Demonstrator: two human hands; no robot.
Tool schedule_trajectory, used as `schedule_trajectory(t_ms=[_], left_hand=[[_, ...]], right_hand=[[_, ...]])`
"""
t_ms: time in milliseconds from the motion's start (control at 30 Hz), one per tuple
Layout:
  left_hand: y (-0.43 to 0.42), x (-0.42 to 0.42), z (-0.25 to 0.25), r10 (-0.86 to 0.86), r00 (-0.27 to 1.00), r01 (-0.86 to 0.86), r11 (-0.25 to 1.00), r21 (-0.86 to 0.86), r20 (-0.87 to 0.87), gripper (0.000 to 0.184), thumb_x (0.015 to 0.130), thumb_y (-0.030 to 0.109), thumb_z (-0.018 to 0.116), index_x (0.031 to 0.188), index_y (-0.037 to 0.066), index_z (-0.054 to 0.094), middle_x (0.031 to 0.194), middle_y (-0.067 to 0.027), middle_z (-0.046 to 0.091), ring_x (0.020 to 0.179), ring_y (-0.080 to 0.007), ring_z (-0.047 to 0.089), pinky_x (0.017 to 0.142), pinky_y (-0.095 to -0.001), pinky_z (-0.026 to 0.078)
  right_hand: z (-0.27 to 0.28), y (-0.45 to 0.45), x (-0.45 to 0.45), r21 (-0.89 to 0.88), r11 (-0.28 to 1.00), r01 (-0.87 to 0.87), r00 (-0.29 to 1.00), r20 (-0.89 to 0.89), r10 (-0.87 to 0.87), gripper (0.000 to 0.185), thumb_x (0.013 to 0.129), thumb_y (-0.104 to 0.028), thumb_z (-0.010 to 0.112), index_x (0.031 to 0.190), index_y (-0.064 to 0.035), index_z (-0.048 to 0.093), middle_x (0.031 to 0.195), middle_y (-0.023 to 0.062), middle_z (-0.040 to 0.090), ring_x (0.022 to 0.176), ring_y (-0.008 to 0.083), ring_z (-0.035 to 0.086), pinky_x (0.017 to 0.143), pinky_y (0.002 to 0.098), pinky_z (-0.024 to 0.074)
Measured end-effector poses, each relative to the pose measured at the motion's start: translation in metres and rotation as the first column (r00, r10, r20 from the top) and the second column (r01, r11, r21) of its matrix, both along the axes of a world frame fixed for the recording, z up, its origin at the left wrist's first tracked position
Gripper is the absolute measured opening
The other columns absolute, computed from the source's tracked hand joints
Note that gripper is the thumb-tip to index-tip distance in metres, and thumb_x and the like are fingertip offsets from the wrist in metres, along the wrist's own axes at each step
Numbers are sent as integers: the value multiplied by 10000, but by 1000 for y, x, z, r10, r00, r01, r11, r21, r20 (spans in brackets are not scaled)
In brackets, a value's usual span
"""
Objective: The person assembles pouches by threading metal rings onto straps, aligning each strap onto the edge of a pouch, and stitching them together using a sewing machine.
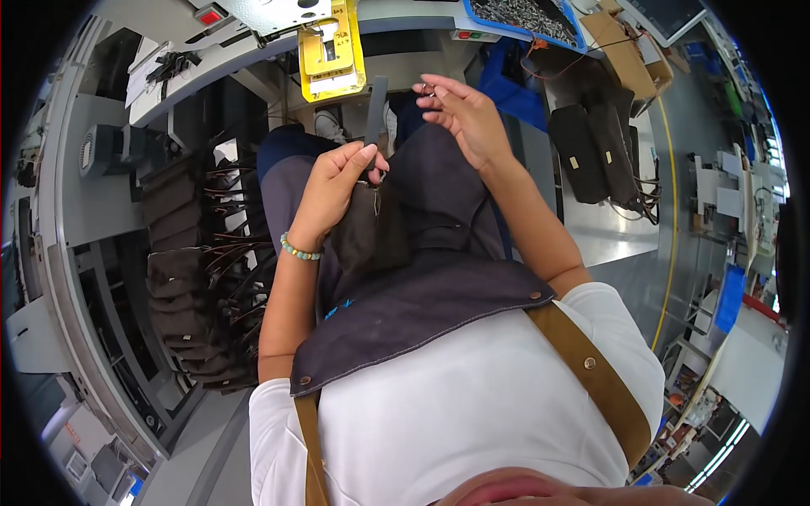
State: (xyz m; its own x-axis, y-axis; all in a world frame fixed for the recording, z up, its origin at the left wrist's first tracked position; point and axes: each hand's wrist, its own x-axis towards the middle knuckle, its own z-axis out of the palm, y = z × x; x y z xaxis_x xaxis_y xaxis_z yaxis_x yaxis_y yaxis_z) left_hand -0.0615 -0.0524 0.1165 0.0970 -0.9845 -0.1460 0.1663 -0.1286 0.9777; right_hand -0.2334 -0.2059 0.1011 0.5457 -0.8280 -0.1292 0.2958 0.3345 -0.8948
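Note:
My left hand (340,184), with a beaded bracelet at the wrist, is closed in a pinch on a dark grey strap (376,110) that sticks up from the fingers. A small metal fitting shows by the fingertips. Just below hangs a dark fabric pouch (369,223) with a zipper, resting over my lap. To the right my right hand (467,118) is raised, its fingertips pinching a small shiny metal piece (426,89) whose exact kind is too small to make out. The two hands are apart.
Ahead stands a machine with a yellow plate (332,51). A blue tray (527,24) of small metal parts sits at the back right, near a cardboard box (623,55). Stacked dark bags (177,287) are at left; more dark bags (591,152) lie at right.

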Motion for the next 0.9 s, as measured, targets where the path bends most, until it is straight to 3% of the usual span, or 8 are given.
schedule_trajectory(t_ms=[33,167,300,400,500,600,633,900], left_hand=[[1,1,0,-9,1000,9,1000,1,8,305,1018,232,511,911,3,681,742,24,587,721,-30,513,687,-189,410],[1,1,2,-35,999,35,999,39,16,300,1018,230,512,937,2,690,720,33,554,707,-29,493,681,-187,403],[-1,1,-1,-15,1000,15,999,46,1,295,1016,228,520,1015,0,706,700,43,533,693,-35,466,670,-192,387],[-1,-2,-3,89,994,-88,996,-11,58,307,1015,229,522,1100,-9,696,728,47,510,701,-41,438,669,-196,372],[-3,-3,-8,204,965,-195,978,-71,166,323,1014,227,518,1103,-37,681,793,60,528,711,-20,389,649,-178,334],[-4,-8,-2,254,949,-245,967,-72,185,284,1002,182,546,1166,-12,672,824,47,469,750,-38,403,678,-186,332],[-5,-8,-2,266,948,-259,964,-65,175,274,995,165,556,1169,-12,671,833,47,476,758,-36,406,682,-182,331],[-3,-7,-7,390,921,-389,919,-65,5,267,931,42,629,1189,-23,656,956,46,558,835,-20,461,735,-169,368]], right_hand=[[5,-6,-1,-9,1000,-22,999,29,22,323,963,-138,575,1212,68,592,1083,151,680,916,191,679,828,275,554],[22,-11,-5,-46,997,-57,995,-83,53,312,955,-103,591,1225,52,597,1110,158,673,937,165,670,855,272,545],[20,-7,4,-60,998,-16,1000,24,18,282,952,-120,606,1183,40,628,1061,130,685,891,152,668,824,259,543],[15,-5,4,-193,981,11,994,-101,-31,247,962,-113,583,1159,30,629,943,78,663,798,119,614,755,237,513],[11,-16,-2,118,985,-126,914,399,70,240,967,-88,550,1172,27,595,874,51,591,758,102,520,698,226,458],[22,-9,3,277,936,-216,773,634,-9,263,961,-53,521,1209,28,549,906,60,555,779,103,473,676,226,424],[22,-7,4,259,913,-314,684,729,28,317,953,-24,510,1265,32,518,958,74,556,811,114,487,707,222,443],[6,4,8,223,945,-237,766,642,40,366,950,-49,559,1313,-8,528,1011,63,605,810,100,546,734,225,479]])
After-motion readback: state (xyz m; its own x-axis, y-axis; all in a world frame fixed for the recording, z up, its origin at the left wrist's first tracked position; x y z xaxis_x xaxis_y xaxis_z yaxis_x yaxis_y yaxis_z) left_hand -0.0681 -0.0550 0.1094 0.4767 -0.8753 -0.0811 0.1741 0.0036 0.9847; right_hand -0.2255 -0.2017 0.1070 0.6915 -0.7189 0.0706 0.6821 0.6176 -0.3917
